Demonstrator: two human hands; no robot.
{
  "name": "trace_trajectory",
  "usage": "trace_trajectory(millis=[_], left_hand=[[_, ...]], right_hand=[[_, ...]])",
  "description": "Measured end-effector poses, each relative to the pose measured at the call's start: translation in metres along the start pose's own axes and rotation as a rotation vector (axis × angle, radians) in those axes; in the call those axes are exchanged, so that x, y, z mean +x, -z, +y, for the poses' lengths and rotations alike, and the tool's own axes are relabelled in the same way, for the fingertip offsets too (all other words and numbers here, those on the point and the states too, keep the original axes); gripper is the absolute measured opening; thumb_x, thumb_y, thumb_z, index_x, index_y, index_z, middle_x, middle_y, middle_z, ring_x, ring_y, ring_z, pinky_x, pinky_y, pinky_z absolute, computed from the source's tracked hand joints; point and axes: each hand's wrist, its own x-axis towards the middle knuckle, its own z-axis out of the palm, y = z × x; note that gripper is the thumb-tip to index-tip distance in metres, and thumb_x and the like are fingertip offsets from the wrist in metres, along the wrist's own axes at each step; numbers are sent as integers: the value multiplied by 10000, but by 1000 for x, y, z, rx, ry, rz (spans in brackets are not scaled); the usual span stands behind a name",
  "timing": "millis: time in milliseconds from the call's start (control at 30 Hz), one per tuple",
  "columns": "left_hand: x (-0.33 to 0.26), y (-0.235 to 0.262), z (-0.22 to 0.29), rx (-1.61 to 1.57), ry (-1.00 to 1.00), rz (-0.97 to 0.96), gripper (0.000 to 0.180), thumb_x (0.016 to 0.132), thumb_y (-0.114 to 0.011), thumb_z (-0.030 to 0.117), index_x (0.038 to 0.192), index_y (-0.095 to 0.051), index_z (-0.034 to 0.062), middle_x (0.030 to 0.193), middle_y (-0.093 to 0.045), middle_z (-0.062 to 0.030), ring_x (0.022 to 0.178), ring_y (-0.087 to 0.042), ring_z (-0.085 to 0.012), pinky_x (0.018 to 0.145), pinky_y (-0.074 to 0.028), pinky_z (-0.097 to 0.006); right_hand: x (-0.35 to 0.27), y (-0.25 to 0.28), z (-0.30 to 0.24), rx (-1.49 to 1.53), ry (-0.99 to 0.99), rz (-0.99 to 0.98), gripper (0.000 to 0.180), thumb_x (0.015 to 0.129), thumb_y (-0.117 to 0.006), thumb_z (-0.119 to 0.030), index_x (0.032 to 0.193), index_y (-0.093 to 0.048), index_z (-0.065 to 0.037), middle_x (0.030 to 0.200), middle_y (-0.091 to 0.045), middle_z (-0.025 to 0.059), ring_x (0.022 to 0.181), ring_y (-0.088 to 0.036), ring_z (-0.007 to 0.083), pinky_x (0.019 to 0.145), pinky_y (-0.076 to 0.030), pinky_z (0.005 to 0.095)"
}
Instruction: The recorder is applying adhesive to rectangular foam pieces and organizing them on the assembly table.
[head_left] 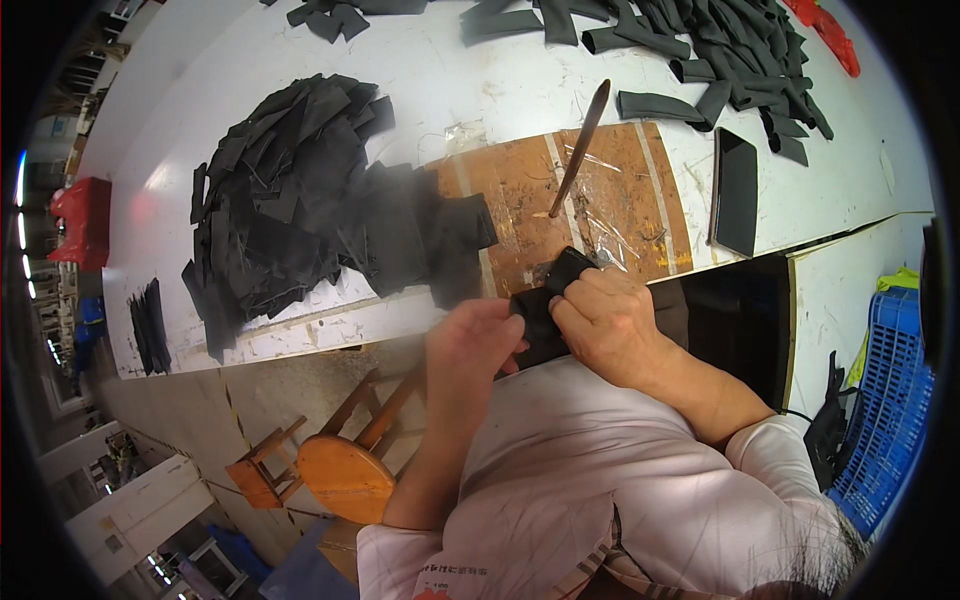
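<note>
Both my hands meet at the near edge of a white worktable (480,80) and grip one black flat fabric piece (552,290). My left hand (470,350) pinches its lower left part. My right hand (612,325) closes over its right side, with the upper end of the piece sticking out past the fingers. A large heap of similar black pieces (300,200) lies just to the left of my hands on the table. Directly beyond my hands sits a worn brown board (520,190) with tape on it.
A long thin dark tool (580,145) lies on the brown board. A dark phone (735,190) rests to its right. More black strips (700,50) spread across the far right. A wooden stool (345,475) stands below left; a blue crate (890,400) sits at right.
</note>
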Motion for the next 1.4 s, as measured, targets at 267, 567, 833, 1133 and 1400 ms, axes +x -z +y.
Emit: trace_trajectory(millis=[267,567,833,1133,1400], left_hand=[[4,-3,-8,351,-211,126,71,735,-573,-23,805,-565,-26,656,-569,-28,537,-501,-40,469,-401,-172],[-6,-20,2,485,-611,221,62,719,-573,-39,774,-554,-19,613,-540,-50,506,-463,-42,455,-391,-192],[-1,-14,-5,725,-788,340,102,687,-556,-18,781,-537,18,687,-540,-141,573,-530,-311,493,-434,-343],[3,-16,-2,747,-875,311,114,678,-580,-5,784,-547,21,673,-535,-110,551,-537,-249,470,-413,-308],[12,-18,-14,605,-722,453,116,721,-559,-25,833,-534,-8,698,-577,-77,577,-551,-107,473,-409,-239]], right_hand=[[2,11,-1,97,15,-101,186,545,-632,-115,650,-486,-67,637,-434,43,594,-480,194,509,-388,303],[25,31,-17,649,-270,-46,289,667,-683,-112,893,-552,13,733,-512,109,637,-530,234,556,-445,300],[30,13,-24,425,-195,-7,116,703,-610,9,811,-567,17,702,-519,116,600,-532,248,504,-429,299],[27,10,-13,526,-222,-36,148,699,-600,22,842,-565,23,732,-526,132,622,-536,260,536,-443,304],[26,-9,-17,256,-216,-101,199,645,-583,51,835,-535,17,750,-501,146,632,-532,308,543,-442,360]])
